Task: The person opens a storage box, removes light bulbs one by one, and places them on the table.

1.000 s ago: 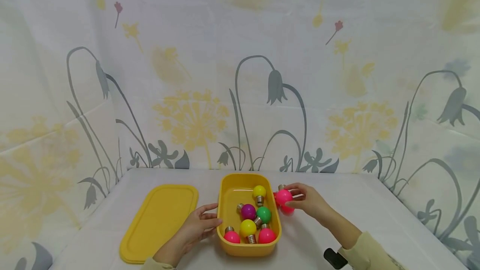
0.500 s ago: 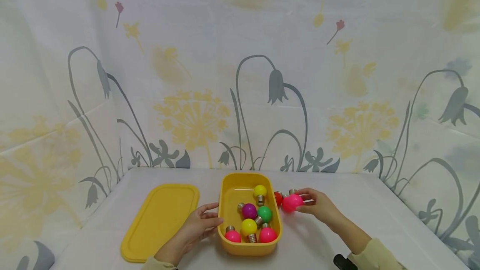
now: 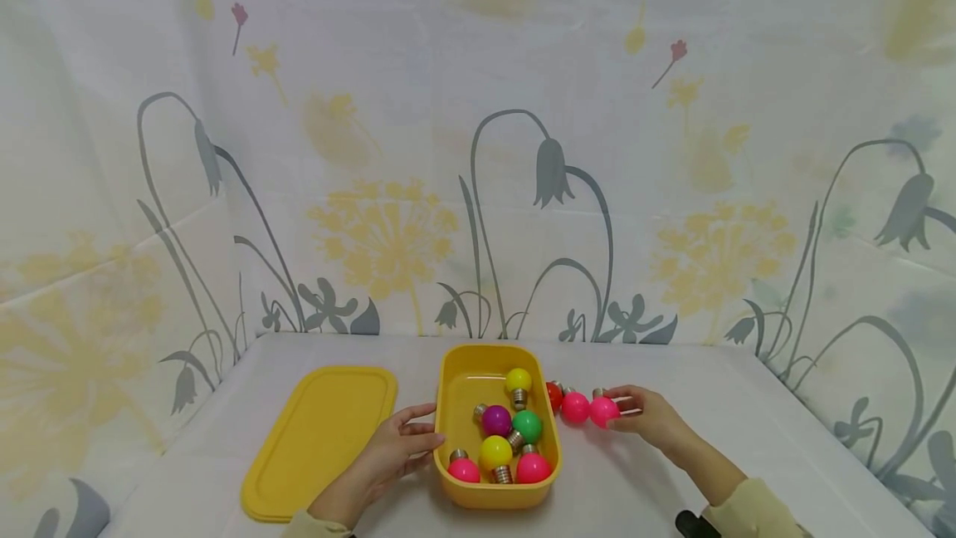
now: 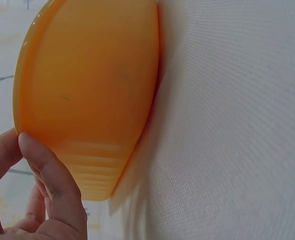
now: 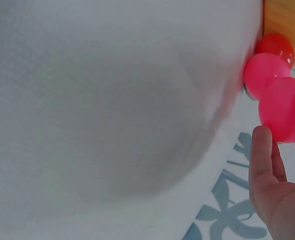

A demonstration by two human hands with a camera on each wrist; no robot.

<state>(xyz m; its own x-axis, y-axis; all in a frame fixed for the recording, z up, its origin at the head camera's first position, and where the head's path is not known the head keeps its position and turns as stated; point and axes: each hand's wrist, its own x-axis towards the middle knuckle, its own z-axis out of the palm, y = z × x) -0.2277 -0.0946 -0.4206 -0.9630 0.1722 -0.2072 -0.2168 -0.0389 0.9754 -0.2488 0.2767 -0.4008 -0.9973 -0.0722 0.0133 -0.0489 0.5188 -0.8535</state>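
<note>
A yellow plastic box (image 3: pixel 496 498) stands upright in the head view, with yellow, purple, green and pink light bulbs inside. My left hand (image 3: pixel 388 455) pinches the box's left rim between thumb and fingers; the left wrist view shows the outer wall (image 4: pixel 97 75) and the grip. Right of the box, my right hand (image 3: pixel 657 422) holds a pink light bulb (image 3: pixel 603 413) with thumb and fingertips, its metal base pointing away. Another pink bulb (image 3: pixel 574 408) sits beside it, and a red bulb (image 3: pixel 553 397) lies against the box's right wall.
To the left lies a flat yellow lid (image 3: pixel 321 438) on the white tablecloth (image 3: pixel 762 422). Behind the table hangs a cloth (image 3: pixel 478 148) printed with grey and yellow flowers. A dark object (image 3: pixel 695 525) shows beside the right sleeve.
My right hand has moved right with the pink bulb, away from the box. The second pink bulb and the red bulb now show fully between them. My left hand has stayed at the rim.
</note>
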